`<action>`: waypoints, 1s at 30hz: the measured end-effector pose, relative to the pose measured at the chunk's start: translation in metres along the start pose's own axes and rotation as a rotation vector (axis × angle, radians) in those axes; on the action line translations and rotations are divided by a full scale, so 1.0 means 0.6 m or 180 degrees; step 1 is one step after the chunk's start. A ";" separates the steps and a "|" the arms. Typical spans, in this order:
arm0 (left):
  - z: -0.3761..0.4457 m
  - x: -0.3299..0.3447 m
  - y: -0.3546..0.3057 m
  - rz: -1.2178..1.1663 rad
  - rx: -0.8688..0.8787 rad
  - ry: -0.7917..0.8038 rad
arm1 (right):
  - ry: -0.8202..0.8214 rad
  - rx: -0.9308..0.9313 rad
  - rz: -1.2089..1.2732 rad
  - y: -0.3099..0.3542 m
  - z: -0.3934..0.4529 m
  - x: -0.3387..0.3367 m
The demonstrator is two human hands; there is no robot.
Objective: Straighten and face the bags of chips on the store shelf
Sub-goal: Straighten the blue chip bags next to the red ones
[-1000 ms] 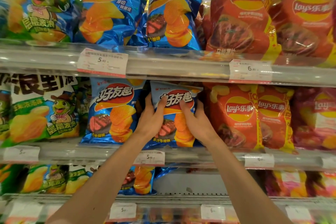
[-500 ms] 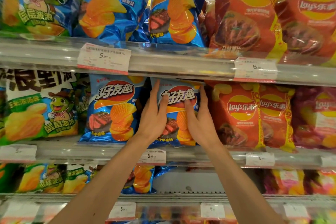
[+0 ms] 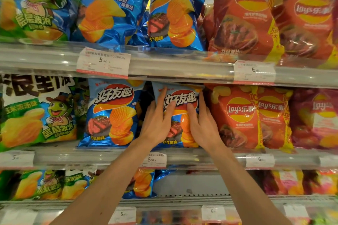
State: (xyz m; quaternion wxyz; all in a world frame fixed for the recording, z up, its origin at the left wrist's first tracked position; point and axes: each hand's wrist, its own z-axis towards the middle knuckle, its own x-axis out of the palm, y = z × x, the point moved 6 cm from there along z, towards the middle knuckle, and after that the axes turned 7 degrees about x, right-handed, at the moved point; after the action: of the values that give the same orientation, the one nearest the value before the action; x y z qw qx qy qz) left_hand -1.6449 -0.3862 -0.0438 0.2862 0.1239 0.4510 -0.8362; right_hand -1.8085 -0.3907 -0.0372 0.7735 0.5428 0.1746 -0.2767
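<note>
A blue chip bag (image 3: 180, 99) with a steak picture stands upright on the middle shelf (image 3: 109, 157), facing front. My left hand (image 3: 157, 122) lies on its left side, fingers reaching up past the logo. My right hand (image 3: 203, 124) presses its right side, fingers up along the edge. Both hands hold the bag between them. A matching blue bag (image 3: 111, 113) stands just to the left, with a dark gap between the two.
Red Lay's bags (image 3: 239, 115) crowd the right of the middle shelf, green frog bags (image 3: 34, 115) the left. The upper shelf rail (image 3: 164, 65) with price tags (image 3: 103, 62) hangs just above the held bag's top. The lower shelf has a bare gap (image 3: 192, 182).
Both hands slid up the blue bag's sides and the bag now stands straighter, its top closer under the upper rail.
</note>
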 end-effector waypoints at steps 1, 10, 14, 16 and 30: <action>-0.001 0.000 0.001 -0.0025 0.0004 0.0041 | 0.0044 0.0014 0.0073 -0.003 -0.002 0.001; -0.053 -0.037 -0.014 -0.0429 -0.0046 -0.0040 | 0.0346 0.0233 0.0763 -0.044 -0.062 -0.036; -0.110 -0.064 -0.020 -0.0397 -0.0096 -0.0329 | 0.0193 0.0172 0.1020 -0.053 -0.110 -0.065; -0.135 -0.082 -0.029 -0.0358 -0.0146 -0.0484 | 0.0040 0.0116 0.1013 -0.053 -0.131 -0.081; -0.216 -0.156 -0.015 -0.0765 -0.0543 -0.0766 | 0.0114 0.0340 0.0952 -0.060 -0.182 -0.067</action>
State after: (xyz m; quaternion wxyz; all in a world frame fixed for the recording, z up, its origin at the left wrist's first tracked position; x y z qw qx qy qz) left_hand -1.5813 -0.2409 -0.0669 0.2456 -0.0564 0.4944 -0.8319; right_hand -1.8591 -0.2880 -0.0793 0.7728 0.6080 0.0907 -0.1576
